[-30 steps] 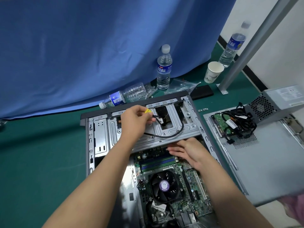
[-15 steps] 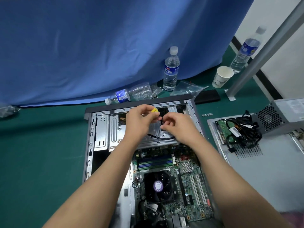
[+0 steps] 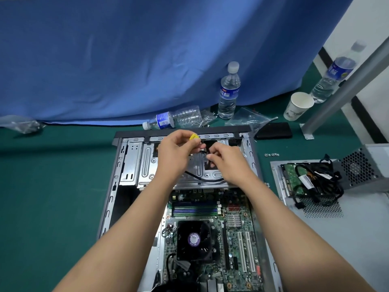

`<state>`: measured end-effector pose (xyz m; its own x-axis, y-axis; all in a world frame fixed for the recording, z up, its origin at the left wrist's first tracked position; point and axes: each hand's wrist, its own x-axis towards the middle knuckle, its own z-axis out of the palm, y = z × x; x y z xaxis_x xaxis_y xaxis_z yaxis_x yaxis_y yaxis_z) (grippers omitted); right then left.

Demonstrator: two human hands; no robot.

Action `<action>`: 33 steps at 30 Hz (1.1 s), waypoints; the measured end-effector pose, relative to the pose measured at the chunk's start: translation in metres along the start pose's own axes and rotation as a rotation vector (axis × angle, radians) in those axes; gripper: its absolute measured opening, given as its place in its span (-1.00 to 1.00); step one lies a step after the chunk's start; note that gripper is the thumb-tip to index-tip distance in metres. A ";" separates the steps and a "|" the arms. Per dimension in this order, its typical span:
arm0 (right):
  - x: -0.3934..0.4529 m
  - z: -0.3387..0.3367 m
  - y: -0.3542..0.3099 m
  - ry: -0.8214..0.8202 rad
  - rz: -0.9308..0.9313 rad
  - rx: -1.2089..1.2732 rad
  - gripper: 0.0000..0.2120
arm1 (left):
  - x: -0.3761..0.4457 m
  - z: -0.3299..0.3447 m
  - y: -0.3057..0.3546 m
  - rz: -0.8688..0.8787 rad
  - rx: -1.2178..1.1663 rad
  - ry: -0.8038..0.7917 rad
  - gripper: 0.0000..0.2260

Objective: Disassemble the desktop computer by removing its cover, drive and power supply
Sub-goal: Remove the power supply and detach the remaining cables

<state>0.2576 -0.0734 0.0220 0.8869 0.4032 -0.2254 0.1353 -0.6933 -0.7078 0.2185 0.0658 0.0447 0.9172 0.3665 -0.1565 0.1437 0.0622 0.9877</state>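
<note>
Over the open computer case (image 3: 117, 165) on the green desk (image 3: 52, 197), your left hand (image 3: 174, 152) pinches the black cable (image 3: 202, 178) by its yellow connector (image 3: 194, 136); your right hand (image 3: 226, 160) fingers clamp the cable beside it. It looks light and limp: grip the stiff plug, not the wire.

Makeshift repair workshop; green mat surface (image 3: 52, 197) backed by blue curtain (image 3: 126, 60); opened computer case (image 3: 126, 165), loose screws (image 3: 272, 154), water bottles (image 3: 228, 91) about.
</note>
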 end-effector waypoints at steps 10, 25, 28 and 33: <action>0.002 0.004 0.008 0.114 -0.067 -0.054 -0.92 | -0.004 0.008 0.002 -0.013 0.027 -0.042 -0.93; 0.005 0.006 0.010 0.347 0.123 0.498 -0.80 | -0.009 -0.008 -0.012 -0.060 0.722 -0.271 -0.91; 0.008 0.006 0.012 0.370 0.146 0.630 -0.79 | -0.009 -0.008 -0.013 -0.073 0.728 -0.274 -0.89; 0.008 0.003 0.004 0.258 -0.043 0.487 -0.81 | -0.009 -0.011 -0.018 -0.075 0.545 -0.202 -0.89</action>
<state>0.2637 -0.0711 0.0149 0.9728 0.2232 -0.0617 0.0080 -0.2987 -0.9543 0.2037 0.0715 0.0285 0.9420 0.1919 -0.2755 0.3327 -0.4252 0.8417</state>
